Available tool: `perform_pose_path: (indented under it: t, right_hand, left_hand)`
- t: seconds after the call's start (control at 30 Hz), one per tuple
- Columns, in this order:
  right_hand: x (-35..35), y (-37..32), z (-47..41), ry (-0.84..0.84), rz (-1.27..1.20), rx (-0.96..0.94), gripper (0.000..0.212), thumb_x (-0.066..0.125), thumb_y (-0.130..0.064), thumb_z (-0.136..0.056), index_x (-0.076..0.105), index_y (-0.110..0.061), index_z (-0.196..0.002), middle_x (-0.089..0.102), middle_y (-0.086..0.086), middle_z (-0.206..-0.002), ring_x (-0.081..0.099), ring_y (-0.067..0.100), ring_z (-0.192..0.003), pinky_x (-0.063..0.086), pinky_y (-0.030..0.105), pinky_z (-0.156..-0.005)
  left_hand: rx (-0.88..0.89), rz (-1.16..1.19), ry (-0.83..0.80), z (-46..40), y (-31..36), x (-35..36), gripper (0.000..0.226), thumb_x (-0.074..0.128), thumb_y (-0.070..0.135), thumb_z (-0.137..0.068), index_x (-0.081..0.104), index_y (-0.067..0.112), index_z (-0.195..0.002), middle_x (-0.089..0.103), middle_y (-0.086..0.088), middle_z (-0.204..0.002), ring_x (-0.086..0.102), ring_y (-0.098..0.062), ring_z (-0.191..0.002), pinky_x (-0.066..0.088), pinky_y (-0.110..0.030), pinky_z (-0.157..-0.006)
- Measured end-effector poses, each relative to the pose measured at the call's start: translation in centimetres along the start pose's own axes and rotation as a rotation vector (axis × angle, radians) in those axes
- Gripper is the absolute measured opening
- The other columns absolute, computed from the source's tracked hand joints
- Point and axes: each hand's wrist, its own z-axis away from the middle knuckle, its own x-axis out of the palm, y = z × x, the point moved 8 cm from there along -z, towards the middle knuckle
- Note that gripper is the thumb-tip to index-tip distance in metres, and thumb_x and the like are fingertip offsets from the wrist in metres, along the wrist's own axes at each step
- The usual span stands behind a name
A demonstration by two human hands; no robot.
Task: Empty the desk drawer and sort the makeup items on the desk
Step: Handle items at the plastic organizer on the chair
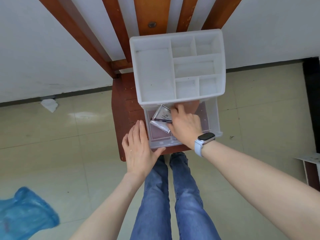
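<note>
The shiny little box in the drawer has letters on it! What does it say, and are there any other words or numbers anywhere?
Upper shiny box in the open drawer: large letters, seen sideways, maybe "xixi" but too blurred to be sure; smaller lines beside them, too small to read.
Lower shiny box: no text that shows.
Watch on the right wrist: screen dark, nothing showing.
Organizer: no words.

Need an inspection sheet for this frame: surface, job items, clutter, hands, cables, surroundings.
Surface: brown wooden stand bearing white organizer, top compartments bare.
Job's things: clear drawer pulled open; two flat silver cases and a dark pencil inside.
Clutter: blue plastic bag, crumpled white paper on floor.
Grippers: left hand flat against drawer's corner; right hand reaching in among the items.
Cables: nothing seen.
Surroundings: tiled floor, white wall, wooden slats.
</note>
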Motion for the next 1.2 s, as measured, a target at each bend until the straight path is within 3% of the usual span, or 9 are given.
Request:
perform_pose_path:
  t: [0.17, 0.27, 0.37, 0.53, 0.77, 0.9, 1.03, 1.13, 1.2]
  right_hand:
    - [1.5, -1.2, 0.4, 0.012, -0.079, 0.024, 0.039, 0.046, -0.030, -0.094, 0.041, -0.007, -0.125, 0.040, 0.013, -0.126, 0.062, 0.039, -0.088, 0.034, 0.036, -0.061]
    - [1.7, -2.0, 0.6, -0.004, -0.160, -0.007, 0.044, 0.046, -0.030, -0.093, 0.038, -0.010, -0.131, 0.040, 0.011, -0.133, 0.062, 0.038, -0.090, 0.039, 0.036, -0.064]
    - [1.2, -2.3, -0.2, -0.019, -0.182, 0.004, 0.045, 0.048, -0.031, -0.091, 0.039, -0.010, -0.131, 0.039, 0.012, -0.130, 0.060, 0.039, -0.093, 0.044, 0.039, -0.069]
    - [0.9, -1.8, -0.9, -0.101, -0.137, -0.030, 0.038, 0.048, -0.030, -0.091, 0.043, -0.013, -0.125, 0.045, 0.013, -0.125, 0.059, 0.039, -0.099, 0.045, 0.042, -0.080]
    - [-0.3, -0.9, 2.9, 0.008, -0.227, -0.209, 0.031, 0.043, -0.023, -0.096, 0.044, -0.020, -0.127, 0.054, 0.000, -0.124, 0.061, 0.033, -0.088, 0.045, 0.038, -0.070]
    - [-1.6, 1.7, 4.5, 0.136, -0.508, -0.049, 0.029, 0.052, -0.020, -0.092, 0.055, -0.018, -0.121, 0.062, -0.002, -0.119, 0.061, 0.025, -0.099, 0.048, 0.038, -0.080]
    - [-1.6, 2.8, 4.8, 0.099, -0.959, 0.167, 0.023, 0.055, -0.014, -0.091, 0.059, -0.019, -0.112, 0.065, -0.005, -0.104, 0.059, 0.014, -0.099, 0.046, 0.031, -0.090]
    - [-2.2, 0.7, 5.1, 0.036, -1.188, 0.143, 0.019, 0.055, -0.010, -0.091, 0.058, -0.027, -0.100, 0.062, -0.013, -0.093, 0.058, -0.006, -0.085, 0.045, 0.011, -0.079]
    - [-2.6, -0.7, 5.3, 0.051, -1.210, 0.105, 0.021, 0.052, -0.011, -0.092, 0.058, -0.027, -0.104, 0.058, -0.014, -0.096, 0.056, -0.010, -0.086, 0.039, 0.001, -0.076]
  left_hand:
    - [0.039, 0.014, -0.004, -0.2, 0.0, 0.2, 0.086, 0.063, 0.063, -0.063, 0.051, 0.001, -0.122, 0.061, -0.010, -0.117, 0.055, -0.028, -0.111, 0.039, -0.044, -0.092]
    - [0.036, 0.048, 0.001, -0.4, 0.0, 0.0, 0.082, 0.046, 0.069, -0.068, 0.054, 0.004, -0.118, 0.064, -0.006, -0.108, 0.059, -0.024, -0.104, 0.029, -0.036, -0.093]
    - [0.036, 0.052, -0.021, -0.4, 0.1, 0.0, 0.083, 0.048, 0.069, -0.067, 0.053, 0.005, -0.120, 0.064, -0.004, -0.101, 0.060, -0.022, -0.098, 0.034, -0.037, -0.092]
    - [0.026, 0.062, -0.086, -0.4, -0.3, 0.5, 0.084, 0.065, 0.061, -0.063, 0.052, 0.006, -0.125, 0.064, -0.002, -0.106, 0.060, -0.021, -0.099, 0.038, -0.041, -0.092]
    - [-0.003, 0.098, -0.094, -0.2, -0.2, 0.4, 0.090, 0.080, 0.051, -0.055, 0.051, 0.003, -0.125, 0.065, -0.006, -0.106, 0.062, -0.024, -0.093, 0.043, -0.042, -0.088]
    - [-0.029, 0.152, -0.122, -0.1, -0.1, 0.1, 0.098, 0.069, 0.061, -0.060, 0.041, 0.003, -0.134, 0.054, -0.013, -0.123, 0.049, -0.029, -0.111, 0.040, -0.047, -0.089]
    - [-0.127, 0.601, -0.187, -0.5, 0.2, -2.5, 0.082, 0.045, 0.066, -0.071, 0.039, 0.017, -0.137, 0.041, 0.005, -0.133, 0.029, -0.008, -0.124, 0.027, -0.030, -0.102]
    - [-0.265, 1.089, -0.398, -0.6, 0.6, -2.6, 0.033, 0.057, 0.040, -0.086, 0.059, 0.022, -0.113, 0.062, 0.012, -0.109, 0.056, -0.002, -0.103, 0.042, -0.023, -0.089]
    - [-0.332, 1.208, -0.421, -0.8, 0.3, -2.8, 0.009, 0.056, 0.023, -0.090, 0.062, 0.020, -0.096, 0.067, 0.008, -0.089, 0.062, -0.002, -0.083, 0.046, -0.026, -0.079]
